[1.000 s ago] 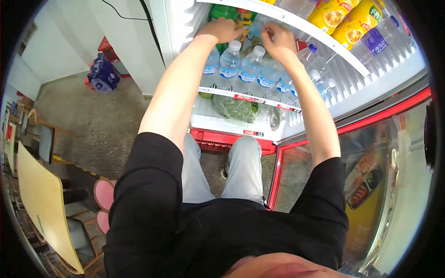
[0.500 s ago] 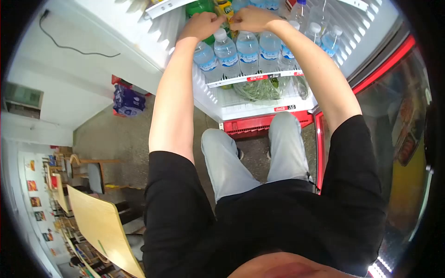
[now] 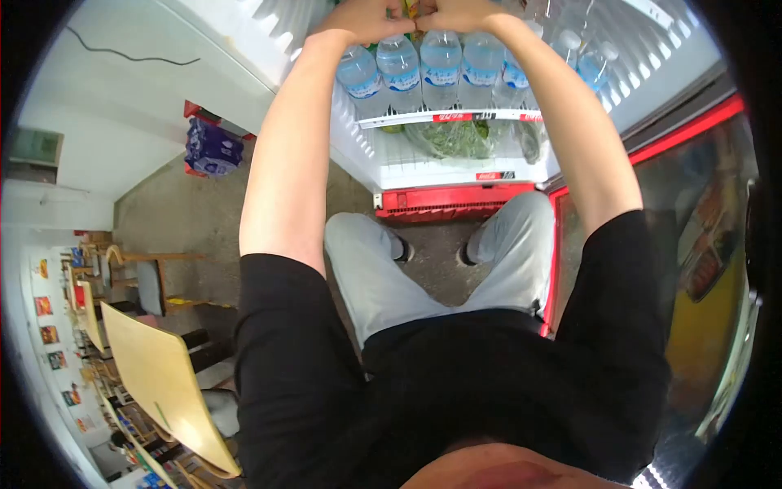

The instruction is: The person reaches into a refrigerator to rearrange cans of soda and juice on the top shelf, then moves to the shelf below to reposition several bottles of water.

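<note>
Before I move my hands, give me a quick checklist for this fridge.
1. Fridge door open: ok, opened out to the right.
2. Front row of bottles upright: ok.
3. Bag of greens inside the lower compartment: ok.
4. Firm hold by left hand and right hand: cannot tell; their fingers meet at the picture's top edge.
5. Clear view past the right forearm: not ok, it hides part of the shelf.

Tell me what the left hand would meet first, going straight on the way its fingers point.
The left hand points inward, so it would probably meet the right hand first. Their fingers look nearly touching above the water bottles, though depth there is unclear.
</note>
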Motion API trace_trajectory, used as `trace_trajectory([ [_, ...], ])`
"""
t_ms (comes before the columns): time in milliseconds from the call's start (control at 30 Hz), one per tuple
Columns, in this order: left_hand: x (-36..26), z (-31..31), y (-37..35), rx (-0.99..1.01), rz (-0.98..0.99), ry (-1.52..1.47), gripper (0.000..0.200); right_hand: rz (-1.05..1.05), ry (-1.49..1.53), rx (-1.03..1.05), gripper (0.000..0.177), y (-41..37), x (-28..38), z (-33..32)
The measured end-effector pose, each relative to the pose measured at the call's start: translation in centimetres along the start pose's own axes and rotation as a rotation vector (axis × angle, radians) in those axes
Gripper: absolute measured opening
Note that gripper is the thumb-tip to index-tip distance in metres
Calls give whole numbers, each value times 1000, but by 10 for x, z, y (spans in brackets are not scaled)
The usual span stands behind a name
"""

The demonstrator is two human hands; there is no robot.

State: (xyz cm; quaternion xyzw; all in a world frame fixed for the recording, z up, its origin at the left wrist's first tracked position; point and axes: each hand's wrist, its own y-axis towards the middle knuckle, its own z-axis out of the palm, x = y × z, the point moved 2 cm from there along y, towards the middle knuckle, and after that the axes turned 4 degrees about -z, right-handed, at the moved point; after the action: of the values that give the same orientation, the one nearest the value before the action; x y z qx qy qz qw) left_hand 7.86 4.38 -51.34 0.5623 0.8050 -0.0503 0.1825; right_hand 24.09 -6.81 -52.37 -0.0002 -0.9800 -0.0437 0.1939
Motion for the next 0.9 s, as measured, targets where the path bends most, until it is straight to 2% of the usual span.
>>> trace_trajectory([
  [33, -1, -4, 3, 18, -34, 11, 43, -37, -60, -20, 46, 4, 0, -5],
  [167, 0, -3, 5, 37, -67, 93, 45, 31, -67, -30, 44, 2, 7, -8],
  [267, 6, 8, 5, 43, -90, 62, 46, 88, -3, 5, 44, 1, 6, -7],
  [333, 1, 1, 2, 36, -124, 66, 46, 43, 28, -43, 45, -1, 4, -6],
  [467, 5, 2, 4, 56, -119, 94, 46, 24, -5, -42, 46, 9, -12, 1],
  [667, -1, -4, 1, -28, -142, 101, 49, 70, -55, -23, 45, 13, -20, 1],
  [767, 2, -3, 2, 6, -157, 79, 50, -6, 32, -111, 43, 12, -24, 4],
  [900, 8, 1, 6, -36, -82, 55, 49, 90, -112, -54, 49, 6, -7, -4],
])
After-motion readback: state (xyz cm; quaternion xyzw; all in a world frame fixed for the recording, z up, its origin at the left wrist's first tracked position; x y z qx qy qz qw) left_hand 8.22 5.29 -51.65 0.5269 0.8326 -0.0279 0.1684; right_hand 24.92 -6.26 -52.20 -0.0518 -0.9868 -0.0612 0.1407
